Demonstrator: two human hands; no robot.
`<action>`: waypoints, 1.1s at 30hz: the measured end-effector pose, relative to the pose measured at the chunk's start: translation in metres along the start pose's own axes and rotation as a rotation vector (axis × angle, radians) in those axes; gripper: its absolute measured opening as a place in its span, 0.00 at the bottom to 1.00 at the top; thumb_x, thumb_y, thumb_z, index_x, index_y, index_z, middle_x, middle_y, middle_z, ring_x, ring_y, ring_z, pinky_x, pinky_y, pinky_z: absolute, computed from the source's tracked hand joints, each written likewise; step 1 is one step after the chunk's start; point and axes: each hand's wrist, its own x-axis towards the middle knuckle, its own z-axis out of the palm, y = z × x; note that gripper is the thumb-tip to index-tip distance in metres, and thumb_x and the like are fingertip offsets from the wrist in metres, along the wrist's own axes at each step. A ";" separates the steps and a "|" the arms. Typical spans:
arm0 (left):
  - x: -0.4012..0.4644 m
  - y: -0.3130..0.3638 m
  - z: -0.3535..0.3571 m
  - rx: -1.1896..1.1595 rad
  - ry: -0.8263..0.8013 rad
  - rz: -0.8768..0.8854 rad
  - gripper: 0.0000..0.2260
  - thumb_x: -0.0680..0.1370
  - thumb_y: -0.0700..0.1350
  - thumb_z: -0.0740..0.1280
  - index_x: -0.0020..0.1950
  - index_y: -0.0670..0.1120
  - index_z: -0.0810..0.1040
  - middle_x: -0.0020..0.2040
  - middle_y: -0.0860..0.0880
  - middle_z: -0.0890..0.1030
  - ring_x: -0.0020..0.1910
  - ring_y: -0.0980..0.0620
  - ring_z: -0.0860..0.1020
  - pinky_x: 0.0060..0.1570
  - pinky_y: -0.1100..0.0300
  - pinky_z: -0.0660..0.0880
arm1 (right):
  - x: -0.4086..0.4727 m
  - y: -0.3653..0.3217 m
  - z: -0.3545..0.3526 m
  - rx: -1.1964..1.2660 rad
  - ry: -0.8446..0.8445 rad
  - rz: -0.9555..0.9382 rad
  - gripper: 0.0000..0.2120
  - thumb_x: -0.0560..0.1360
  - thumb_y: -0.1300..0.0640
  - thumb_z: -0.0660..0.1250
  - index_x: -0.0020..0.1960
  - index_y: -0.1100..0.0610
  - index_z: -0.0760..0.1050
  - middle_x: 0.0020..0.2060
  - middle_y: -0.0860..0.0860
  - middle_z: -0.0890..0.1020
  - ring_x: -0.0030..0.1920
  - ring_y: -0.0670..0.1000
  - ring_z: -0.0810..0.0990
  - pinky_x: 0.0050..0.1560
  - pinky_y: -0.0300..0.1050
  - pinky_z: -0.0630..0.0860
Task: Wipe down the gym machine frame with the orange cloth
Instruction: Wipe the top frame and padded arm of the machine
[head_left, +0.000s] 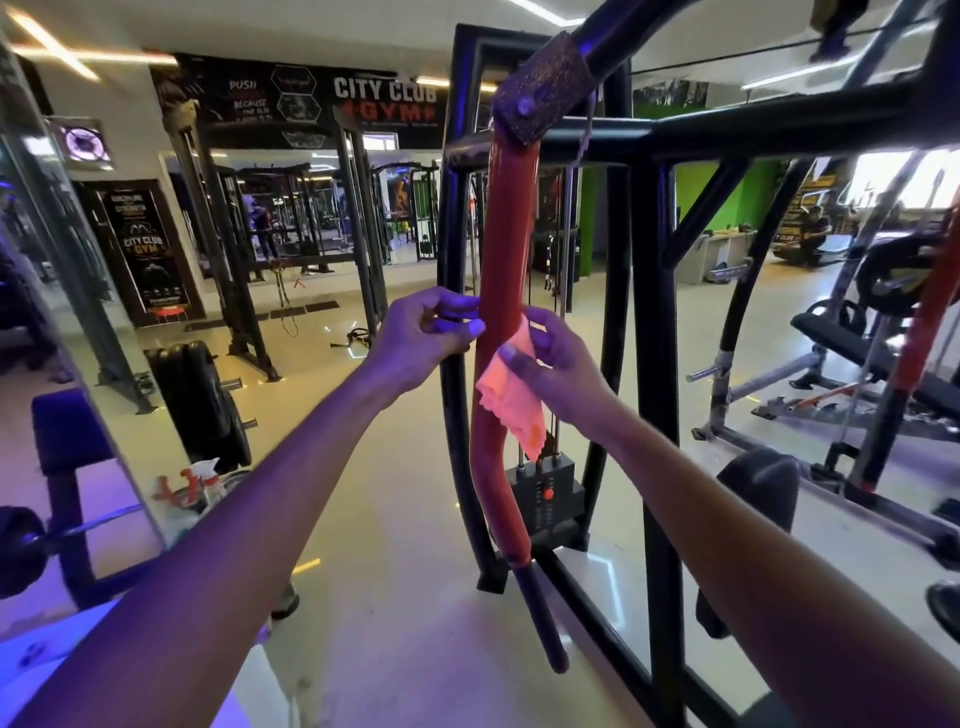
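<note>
A red padded arm of the gym machine hangs down in front of me from a rusty bracket on the black frame. My right hand pinches the orange cloth and holds it against the arm's right side at mid height. The cloth's lower part hangs loose below my fingers. My left hand is at the arm's left side, its curled fingers and thumb touching the red padding and the black upright behind it. A black grip ends the arm at the bottom.
A weight stack stands behind the arm inside the frame. A spray bottle sits low on the left near stacked black plates. A mirror wall runs along the left. A bench and other machines fill the right.
</note>
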 end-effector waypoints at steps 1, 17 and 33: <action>-0.001 -0.002 0.000 0.007 0.002 0.001 0.13 0.78 0.40 0.80 0.62 0.47 0.86 0.58 0.48 0.88 0.55 0.49 0.87 0.62 0.45 0.84 | -0.005 0.000 0.006 0.024 0.015 0.012 0.26 0.84 0.51 0.74 0.78 0.53 0.70 0.59 0.52 0.89 0.56 0.55 0.89 0.58 0.59 0.87; -0.031 -0.036 0.007 0.063 -0.005 -0.064 0.12 0.79 0.44 0.79 0.61 0.45 0.84 0.50 0.53 0.86 0.47 0.62 0.83 0.63 0.55 0.83 | -0.075 0.099 0.083 -0.103 0.074 0.100 0.30 0.79 0.36 0.71 0.76 0.48 0.71 0.53 0.46 0.85 0.51 0.46 0.86 0.52 0.57 0.86; -0.053 -0.080 0.022 0.095 -0.157 -0.181 0.14 0.78 0.48 0.81 0.60 0.45 0.84 0.56 0.44 0.88 0.52 0.52 0.86 0.59 0.56 0.84 | -0.083 0.113 0.075 -0.046 0.177 0.049 0.25 0.85 0.49 0.73 0.78 0.53 0.71 0.56 0.45 0.83 0.52 0.43 0.84 0.50 0.42 0.82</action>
